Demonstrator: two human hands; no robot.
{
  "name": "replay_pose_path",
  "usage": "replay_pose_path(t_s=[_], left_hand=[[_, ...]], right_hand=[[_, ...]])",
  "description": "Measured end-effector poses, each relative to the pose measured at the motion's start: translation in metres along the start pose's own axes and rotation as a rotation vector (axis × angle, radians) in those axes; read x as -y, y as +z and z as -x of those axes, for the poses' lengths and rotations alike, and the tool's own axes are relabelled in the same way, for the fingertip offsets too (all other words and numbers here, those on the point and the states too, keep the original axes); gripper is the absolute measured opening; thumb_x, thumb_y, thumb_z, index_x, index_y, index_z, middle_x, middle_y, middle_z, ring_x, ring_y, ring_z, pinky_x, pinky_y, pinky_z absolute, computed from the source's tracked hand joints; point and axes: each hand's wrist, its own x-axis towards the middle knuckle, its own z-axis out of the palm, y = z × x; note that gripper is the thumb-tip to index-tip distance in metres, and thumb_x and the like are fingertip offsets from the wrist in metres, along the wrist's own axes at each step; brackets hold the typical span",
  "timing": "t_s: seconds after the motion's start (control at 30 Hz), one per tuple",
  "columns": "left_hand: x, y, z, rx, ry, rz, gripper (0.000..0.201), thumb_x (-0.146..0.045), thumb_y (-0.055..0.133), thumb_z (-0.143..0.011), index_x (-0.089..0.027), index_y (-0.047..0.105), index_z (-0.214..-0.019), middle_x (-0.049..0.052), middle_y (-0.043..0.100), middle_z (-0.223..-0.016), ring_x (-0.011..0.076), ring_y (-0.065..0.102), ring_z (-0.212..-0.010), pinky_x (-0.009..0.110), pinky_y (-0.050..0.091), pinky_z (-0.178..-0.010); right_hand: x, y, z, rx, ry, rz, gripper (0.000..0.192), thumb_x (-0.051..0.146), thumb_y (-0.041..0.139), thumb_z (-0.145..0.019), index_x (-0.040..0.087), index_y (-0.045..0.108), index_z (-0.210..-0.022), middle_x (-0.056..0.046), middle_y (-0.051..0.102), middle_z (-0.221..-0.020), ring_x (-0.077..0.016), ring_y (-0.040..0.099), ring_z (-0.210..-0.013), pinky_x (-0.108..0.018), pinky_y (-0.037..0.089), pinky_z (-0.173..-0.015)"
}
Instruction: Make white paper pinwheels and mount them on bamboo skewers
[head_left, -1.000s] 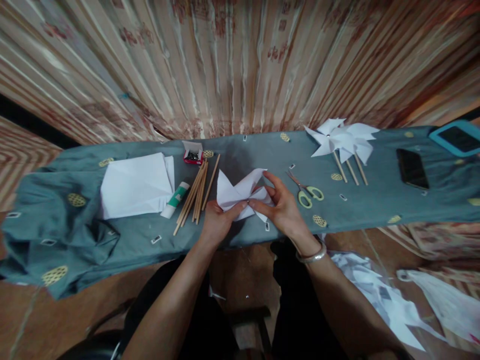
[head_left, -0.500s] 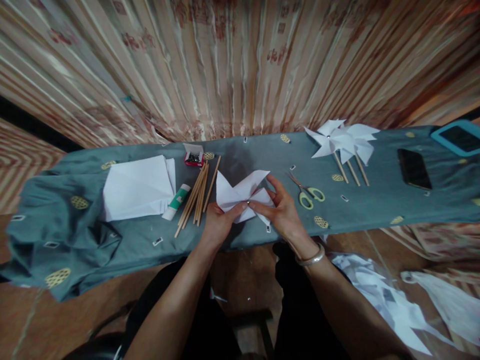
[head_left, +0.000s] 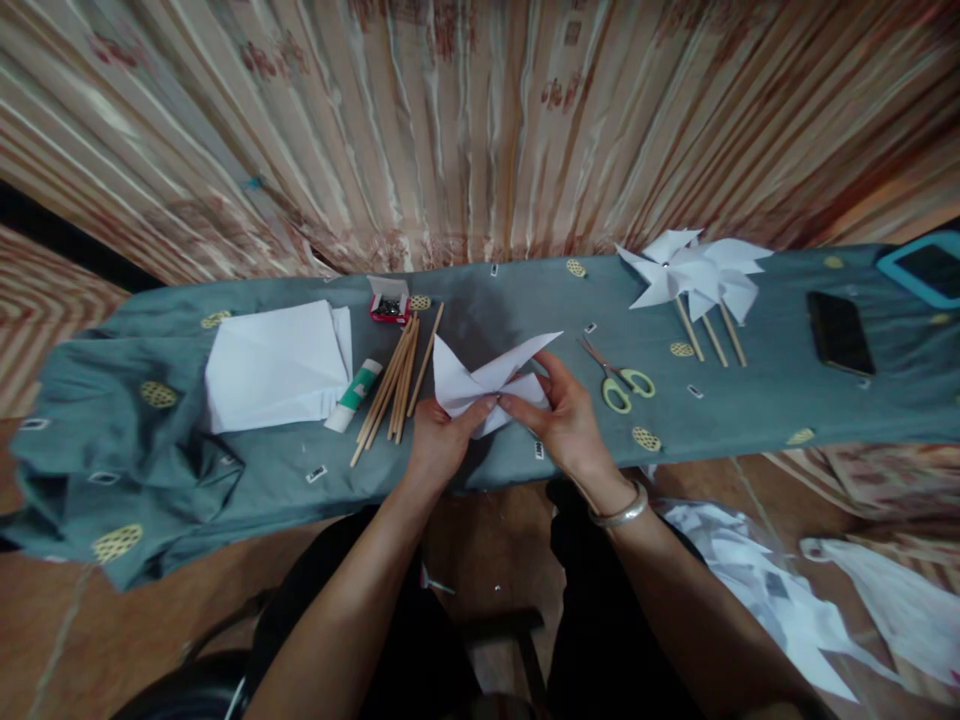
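White paper (head_left: 487,385), cut and folded into pointed flaps, pinched at its centre between both hands above the near edge of the worktop (head_left: 247,470). Left hand (head_left: 439,440) closed on the paper's lower left part, thumb on top meeting the right thumb at the middle. Right hand (head_left: 566,420) clamped on the right side, fingers curled round a folded flap, silver bangle (head_left: 619,512) on the wrist. One long point sticking up and away to the right, beyond the right grip; another flap rising to the left, above the left grip.

Just left of the left grip, a bundle of sticks (head_left: 394,385), lying loosely together and slanting away. Beyond their far ends, a small red box (head_left: 388,308), open, apparently holding pins, though too small to tell surely. Left of the sticks, a glue stick (head_left: 354,395) with a green band, touching a pile of white sheets (head_left: 274,365). Close right of the right grip, scissors (head_left: 619,378) with yellow-green handles, blades pointing back toward the paper. Farther right and away, finished pinwheels (head_left: 694,270) on sticks, overlapping one another. Beyond those, well apart from both grips, a dark phone (head_left: 840,332) lying flat and a tablet (head_left: 926,265) in a blue case at the frame edge. Grey-blue cloth with yellow patches covering the worktop, bunched at its left end. Paper scraps (head_left: 757,580) on the floor, below the right forearm.
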Motion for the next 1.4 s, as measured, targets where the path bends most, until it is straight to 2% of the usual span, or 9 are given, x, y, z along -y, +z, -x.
replay_pose_path(t_s=[0.17,0.43,0.57,0.8,1.1,1.23,1.4], left_hand=[[0.0049,0.0011,-0.0003,-0.036,0.041,-0.017,0.029,-0.028,0.081,-0.063,-0.015,0.077,-0.088,0.007,0.078,-0.091,0.0253,0.073,-0.089,0.040,0.058,-0.087],[0.0066,-0.0009,-0.0006,-0.050,0.039,-0.088,0.031,-0.032,0.081,-0.063,-0.013,0.077,-0.087,0.009,0.078,-0.090,0.0262,0.073,-0.085,0.040,0.058,-0.084],[0.0073,-0.0010,-0.0007,-0.029,0.061,-0.092,0.028,-0.031,0.080,-0.065,-0.016,0.077,-0.088,0.007,0.078,-0.090,0.0254,0.073,-0.087,0.039,0.058,-0.085],[0.0065,-0.0021,0.0008,-0.038,0.085,-0.157,0.028,-0.032,0.080,-0.066,-0.016,0.077,-0.088,0.006,0.078,-0.090,0.0251,0.073,-0.087,0.037,0.057,-0.085],[0.0071,-0.0029,0.0018,-0.033,0.129,-0.237,0.025,-0.035,0.078,-0.068,-0.017,0.077,-0.085,0.005,0.078,-0.086,0.0240,0.072,-0.082,0.033,0.056,-0.076],[0.0048,-0.0040,0.0017,-0.030,0.132,-0.279,0.023,-0.036,0.076,-0.069,-0.017,0.077,-0.082,0.004,0.078,-0.082,0.0231,0.071,-0.078,0.032,0.055,-0.074],[0.0049,-0.0058,0.0004,-0.004,0.149,-0.331,0.023,-0.038,0.074,-0.069,-0.016,0.077,-0.079,0.003,0.076,-0.075,0.0225,0.069,-0.074,0.031,0.054,-0.073]], right_hand=[[0.0002,0.0002,0.0009,-0.011,-0.061,0.051,0.067,0.032,0.081,-0.067,0.024,0.052,-0.127,-0.001,0.073,-0.088,-0.0187,0.069,-0.077,-0.033,0.058,-0.070],[0.0028,0.0013,0.0017,-0.014,-0.052,0.076,0.059,0.030,0.081,-0.065,0.023,0.056,-0.119,-0.001,0.073,-0.086,-0.0188,0.068,-0.076,-0.032,0.056,-0.068],[0.0032,0.0011,0.0018,-0.006,-0.045,0.068,0.055,0.031,0.081,-0.066,0.024,0.057,-0.115,-0.001,0.073,-0.087,-0.0196,0.068,-0.078,-0.034,0.056,-0.070],[0.0033,-0.0002,-0.0004,0.005,-0.011,0.032,0.064,0.035,0.084,-0.061,0.024,0.057,-0.118,0.000,0.072,-0.087,-0.0190,0.066,-0.076,-0.033,0.055,-0.069],[0.0036,-0.0003,-0.0013,0.005,0.001,0.013,0.058,0.031,0.082,-0.061,0.021,0.058,-0.114,0.000,0.071,-0.083,-0.0177,0.065,-0.073,-0.032,0.054,-0.068],[0.0017,-0.0013,-0.0018,-0.016,0.016,0.028,0.065,0.035,0.084,-0.061,0.022,0.057,-0.118,0.000,0.071,-0.084,-0.0192,0.067,-0.077,-0.033,0.056,-0.071],[0.0027,-0.0024,-0.0021,-0.019,0.033,0.016,0.069,0.039,0.087,-0.054,0.021,0.058,-0.115,-0.001,0.072,-0.084,-0.0208,0.068,-0.080,-0.036,0.056,-0.076]])
